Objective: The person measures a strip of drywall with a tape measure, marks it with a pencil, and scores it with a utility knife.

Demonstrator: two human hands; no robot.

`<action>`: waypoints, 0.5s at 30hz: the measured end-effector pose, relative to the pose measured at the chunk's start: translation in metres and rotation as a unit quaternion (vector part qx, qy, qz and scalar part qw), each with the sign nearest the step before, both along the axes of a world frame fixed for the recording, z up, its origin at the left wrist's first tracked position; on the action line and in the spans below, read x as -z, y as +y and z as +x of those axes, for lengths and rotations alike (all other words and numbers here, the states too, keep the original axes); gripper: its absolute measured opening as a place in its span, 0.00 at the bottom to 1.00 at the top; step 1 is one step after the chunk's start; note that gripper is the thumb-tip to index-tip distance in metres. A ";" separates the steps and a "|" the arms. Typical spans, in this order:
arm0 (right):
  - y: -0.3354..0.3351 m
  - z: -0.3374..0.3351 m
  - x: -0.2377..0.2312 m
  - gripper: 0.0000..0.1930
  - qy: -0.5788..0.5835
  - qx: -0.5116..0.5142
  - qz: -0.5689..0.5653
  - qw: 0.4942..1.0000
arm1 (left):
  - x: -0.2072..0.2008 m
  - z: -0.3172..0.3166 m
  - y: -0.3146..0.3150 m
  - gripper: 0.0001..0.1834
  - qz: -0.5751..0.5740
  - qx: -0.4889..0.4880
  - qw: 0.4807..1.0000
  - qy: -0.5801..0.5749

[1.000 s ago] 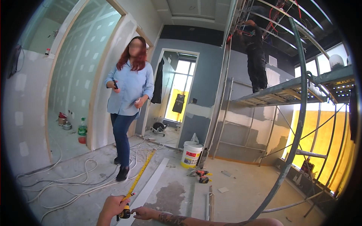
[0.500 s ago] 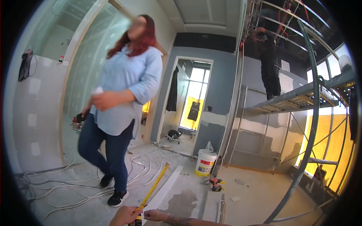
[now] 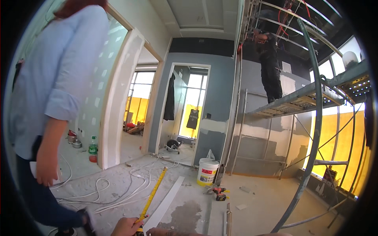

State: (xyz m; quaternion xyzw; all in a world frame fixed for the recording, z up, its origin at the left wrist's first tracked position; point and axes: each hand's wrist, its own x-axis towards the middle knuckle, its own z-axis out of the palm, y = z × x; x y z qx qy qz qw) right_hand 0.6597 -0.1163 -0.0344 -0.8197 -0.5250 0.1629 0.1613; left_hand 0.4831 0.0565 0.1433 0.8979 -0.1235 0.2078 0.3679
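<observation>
Left hand closed around tape measure at lower edge; yellow blade runs forward along floor, between white strip on its right and loose cables on its left. Right hand just right of the tape measure, mostly cut off; grip cannot be told. Drill and bucket farther right. Walking person at left; scaffold blocks far right.

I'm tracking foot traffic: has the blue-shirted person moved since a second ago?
Yes, leftward and closer: the blue-shirted person, previously right of the green bottle, now appears left of it.
</observation>
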 end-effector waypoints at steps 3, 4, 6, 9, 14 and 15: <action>0.004 0.008 0.018 0.10 -0.016 -0.018 -0.002 1.000 | -0.006 -0.007 0.002 0.16 -0.026 0.007 0.998 0.064; 0.005 0.009 0.024 0.10 -0.022 -0.024 -0.001 0.999 | -0.005 -0.007 0.006 0.16 -0.003 0.005 0.998 0.056; 0.008 0.010 0.006 0.12 0.066 0.034 -0.095 0.993 | -0.006 -0.002 0.008 0.17 0.017 0.011 0.999 0.048; 0.009 0.029 0.028 0.11 0.076 -0.005 -0.094 0.993 | -0.002 0.006 0.010 0.17 0.027 0.006 0.998 0.050; 0.002 0.033 0.045 0.11 0.039 0.001 -0.051 0.998 | -0.004 0.006 0.010 0.17 0.026 0.009 0.998 0.052; 0.000 0.035 0.043 0.11 0.030 0.005 -0.042 0.999 | -0.009 0.004 0.007 0.17 0.017 0.009 0.999 0.048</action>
